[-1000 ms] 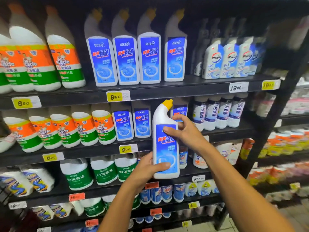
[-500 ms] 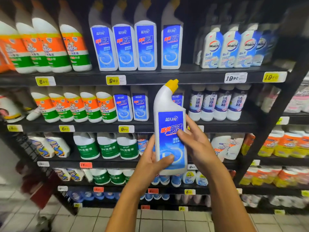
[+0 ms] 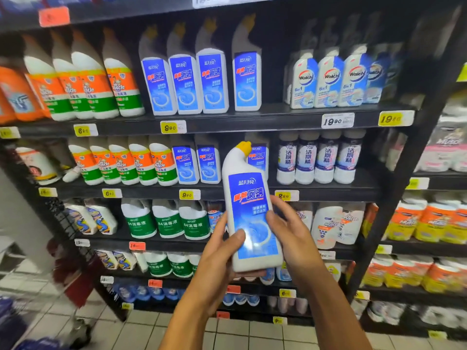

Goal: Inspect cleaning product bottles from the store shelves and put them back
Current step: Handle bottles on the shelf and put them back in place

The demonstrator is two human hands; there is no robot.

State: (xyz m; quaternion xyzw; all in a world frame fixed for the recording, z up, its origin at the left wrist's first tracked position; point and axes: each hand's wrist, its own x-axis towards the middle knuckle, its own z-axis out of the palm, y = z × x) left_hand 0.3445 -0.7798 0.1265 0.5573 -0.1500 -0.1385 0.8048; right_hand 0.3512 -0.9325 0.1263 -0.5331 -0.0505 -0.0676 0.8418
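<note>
Both hands on one white bottle [image 3: 250, 210], blue label facing the camera, yellow cap [image 3: 244, 147] at top, bottle tilted slightly with the cap leaning left. It's held in the air in front of the shelves, not resting on any shelf.

Left hand [image 3: 222, 251]: wrapped round the lower left side, thumb [image 3: 238, 236] pressed onto the label front, other fingers behind the bottle, mostly hidden. Right hand [image 3: 290, 233]: gripping the right edge at mid height, fingers curled onto the label; its palm side is against the bottle's right wall.

Surroundings, relative to the hands:
- Behind them: black shelving unit [image 3: 252, 122], several tiers, yellow price tags [image 3: 169, 127] on the shelf lips, some red ones lower down.
- Above the hands, top tier: four same blue-label bottles [image 3: 199, 79]; left of those, orange-green bottles [image 3: 93, 89]; right of those, Walch bottles [image 3: 331, 79].
- Just above and left of the hands, the tier behind the cap: more blue-label bottles [image 3: 197, 162], with a gap where the held bottle's cap shows.
- Level with the left hand, to its left: green-label jugs [image 3: 166, 221].
- Right of the right hand: white bottles, then a second shelf bay with orange-yellow packs [image 3: 429, 223].
- Below the forearms: pale tiled floor [image 3: 141, 332].

Far left edge is motion-blurred; can't tell what's there.
</note>
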